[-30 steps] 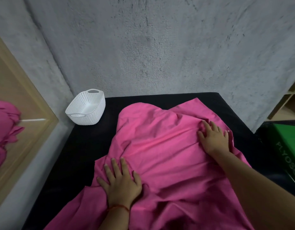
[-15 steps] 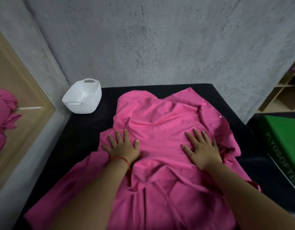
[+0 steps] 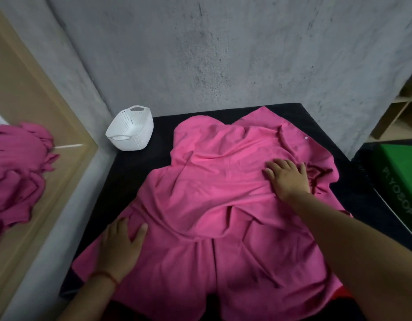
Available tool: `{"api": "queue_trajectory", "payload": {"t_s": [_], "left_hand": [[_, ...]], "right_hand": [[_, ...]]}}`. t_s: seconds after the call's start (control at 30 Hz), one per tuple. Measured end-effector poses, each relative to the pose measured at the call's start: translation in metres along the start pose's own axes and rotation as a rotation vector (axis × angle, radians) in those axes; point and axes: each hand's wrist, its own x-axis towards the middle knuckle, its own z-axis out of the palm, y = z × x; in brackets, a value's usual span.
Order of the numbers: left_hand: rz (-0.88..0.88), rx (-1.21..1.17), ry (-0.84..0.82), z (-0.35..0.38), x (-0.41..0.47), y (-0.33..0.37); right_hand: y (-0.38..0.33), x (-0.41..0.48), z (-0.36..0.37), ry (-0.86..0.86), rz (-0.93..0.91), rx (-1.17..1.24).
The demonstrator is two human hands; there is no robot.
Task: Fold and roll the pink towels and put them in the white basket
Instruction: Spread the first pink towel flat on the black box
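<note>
The black tabletop (image 3: 135, 181) is covered for the most part by one pink towel (image 3: 212, 200). It is spread from near the far edge back toward the person, evidently so that it can be flattened before any fold is made. The cloth is seen to be thin and limp, and a bright, even pink. It is creased in long ridges through the middle and bunched into small dark folds at its right border. No fold or roll is judged to have been made in it yet.

A heap of further pink towels (image 3: 17, 172) is kept apart on the wooden ledge at the left, presumably as stock awaiting its turn. The white basket (image 3: 130, 128) is set in the far left corner, just beside the towel and out of the working space, and nothing pink is seen in it.

The right hand (image 3: 287, 179) is laid palm down beside the bunched right border, its grip spread flat with nothing pinched. The left hand (image 3: 120, 249) is laid likewise at the near left edge, with fingers straight and grip spread. Both are judged to be placed for pressing creases outward. A small white speck (image 3: 306, 137) is noted near the towel's far right corner.
</note>
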Motion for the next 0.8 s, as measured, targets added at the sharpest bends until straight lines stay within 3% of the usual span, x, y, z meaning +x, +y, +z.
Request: {"api": "queue_trajectory", "payload": {"t_s": [0.1,0.23,0.37,0.43,0.6,0.7,0.8], "left_hand": [[0.018,0.178,-0.022,0.014,-0.03,-0.019],[0.018,0.112,0.064,0.006,-0.041,-0.004],[0.083,0.086,0.083,-0.009,-0.056,0.013],[0.115,0.035,0.056,-0.013,-0.055,0.016],[0.106,-0.399,0.066,-0.039,-0.061,0.026],[0.069,-0.496,0.143,-0.061,-0.054,0.026],[-0.039,-0.955,0.111,-0.087,-0.045,0.036]], "right_hand": [[-0.009,-0.052,-0.007,0.183,-0.013,0.213],[-0.016,-0.145,-0.028,0.412,-0.101,0.378],[-0.008,-0.215,-0.021,0.251,-0.456,0.217],[0.0,-0.223,-0.005,0.179,-0.508,0.138],[0.003,-0.219,-0.01,0.156,-0.485,0.007],[0.008,-0.224,-0.029,0.081,-0.364,-0.014],[0.027,-0.236,-0.032,-0.026,-0.273,-0.027]]}}
